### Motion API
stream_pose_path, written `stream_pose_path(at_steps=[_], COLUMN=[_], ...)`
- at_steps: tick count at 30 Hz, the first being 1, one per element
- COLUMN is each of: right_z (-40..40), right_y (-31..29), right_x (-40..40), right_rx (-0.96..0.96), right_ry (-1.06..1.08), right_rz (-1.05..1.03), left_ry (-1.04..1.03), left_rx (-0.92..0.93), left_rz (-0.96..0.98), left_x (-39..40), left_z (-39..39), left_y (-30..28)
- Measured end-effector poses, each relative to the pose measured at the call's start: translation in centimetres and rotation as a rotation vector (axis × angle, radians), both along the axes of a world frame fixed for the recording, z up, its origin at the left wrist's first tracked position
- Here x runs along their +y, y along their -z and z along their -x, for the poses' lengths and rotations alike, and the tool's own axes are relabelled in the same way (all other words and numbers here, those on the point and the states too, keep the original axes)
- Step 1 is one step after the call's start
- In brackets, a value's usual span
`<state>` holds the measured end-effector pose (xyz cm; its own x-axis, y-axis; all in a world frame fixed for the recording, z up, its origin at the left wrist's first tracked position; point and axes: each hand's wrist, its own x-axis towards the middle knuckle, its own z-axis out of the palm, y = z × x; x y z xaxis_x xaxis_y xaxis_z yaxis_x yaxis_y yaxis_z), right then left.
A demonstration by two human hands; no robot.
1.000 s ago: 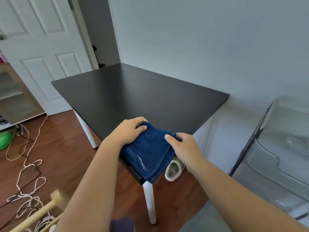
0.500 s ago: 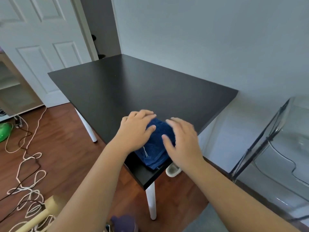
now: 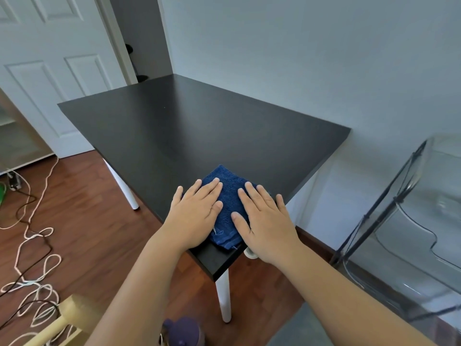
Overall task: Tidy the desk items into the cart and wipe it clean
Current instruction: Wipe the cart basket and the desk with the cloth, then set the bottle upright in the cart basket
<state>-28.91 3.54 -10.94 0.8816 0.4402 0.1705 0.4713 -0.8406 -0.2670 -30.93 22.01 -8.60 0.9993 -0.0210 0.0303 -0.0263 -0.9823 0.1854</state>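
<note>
A folded dark blue cloth (image 3: 229, 192) lies on the near corner of the black desk (image 3: 199, 126). My left hand (image 3: 197, 211) rests flat on the cloth's left half, fingers spread. My right hand (image 3: 264, 221) lies flat on its right half, partly over the desk's edge. Neither hand curls around the cloth. The cloth's near hem with a loose thread shows between my wrists. Nothing else sits on the desktop. No cart can be made out.
A clear plastic chair (image 3: 411, 221) stands close on the right. White and dark cables (image 3: 32, 245) trail over the wooden floor at left. A white door (image 3: 50, 71) stands behind the desk. A purple object (image 3: 182, 330) and a wooden piece (image 3: 67, 318) sit low in front.
Both hands have let go of the cloth's edges and flattened on top of it. The cloth has slid from overhanging the corner further onto the desk.
</note>
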Motion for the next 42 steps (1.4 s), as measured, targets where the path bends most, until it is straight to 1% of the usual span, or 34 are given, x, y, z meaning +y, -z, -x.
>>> stream_pose_path(at_steps=[4, 7, 9, 10, 12, 14, 16, 19, 22, 25, 29, 32, 34, 39, 42], right_z=[0.0, -0.2, -0.8, -1.1, -1.5, -1.6, -1.2, 0.3, 2.2, 4.1, 5.6, 5.7, 5.3, 3.6, 3.1], right_y=[-0.3, -1.4, -2.8, -3.6, -5.2, -6.6, -7.7, -9.0, -9.7, -10.0, -10.9, -11.5, -11.7, -11.8, -11.3], right_x=[-0.2, -1.9, -4.2, -5.7, -9.0, -12.5, -16.3, -22.3, -29.2, -35.9, -43.2, -46.9, -48.5, -50.8, -51.8], right_rx=[0.032, 0.051, 0.019, -0.005, -0.043, -0.041, -0.012, -0.003, -0.014, -0.060, -0.172, -0.211, -0.195, -0.131, -0.070], right_ry=[-0.024, -0.037, 0.023, 0.067, 0.155, 0.242, 0.352, 0.509, 0.694, 0.878, 1.036, 1.095, 1.102, 1.071, 1.043], right_rz=[-0.014, -0.124, -0.218, -0.232, -0.202, -0.212, -0.369, -0.736, -0.983, -1.103, -1.096, -0.993, -0.889, -0.688, -0.659], left_ry=[-0.016, 0.002, 0.062, 0.103, 0.211, 0.344, 0.483, 0.646, 0.759, 0.853, 0.926, 0.980, 0.992, 0.937, 0.902], left_rx=[0.009, -0.087, -0.158, -0.187, -0.232, -0.256, -0.252, -0.226, -0.206, -0.175, -0.087, -0.047, -0.032, 0.078, 0.144], left_rz=[0.039, 0.154, 0.221, 0.250, 0.319, 0.448, 0.609, 0.772, 0.797, 0.753, 0.719, 0.671, 0.648, 0.680, 0.688], left_x=[-0.5, -2.0, -3.9, -5.0, -7.8, -11.1, -15.1, -21.3, -27.3, -32.8, -39.5, -43.7, -46.1, -51.1, -53.8], left_z=[0.1, 0.2, 0.0, -0.2, -0.7, -1.3, -1.9, -2.8, -3.8, -5.1, -6.9, -8.2, -9.2, -11.1, -11.6], left_y=[-0.8, -2.3, -3.7, -4.4, -5.5, -6.4, -7.1, -7.4, -7.3, -7.1, -6.9, -6.9, -7.1, -7.3, -6.9])
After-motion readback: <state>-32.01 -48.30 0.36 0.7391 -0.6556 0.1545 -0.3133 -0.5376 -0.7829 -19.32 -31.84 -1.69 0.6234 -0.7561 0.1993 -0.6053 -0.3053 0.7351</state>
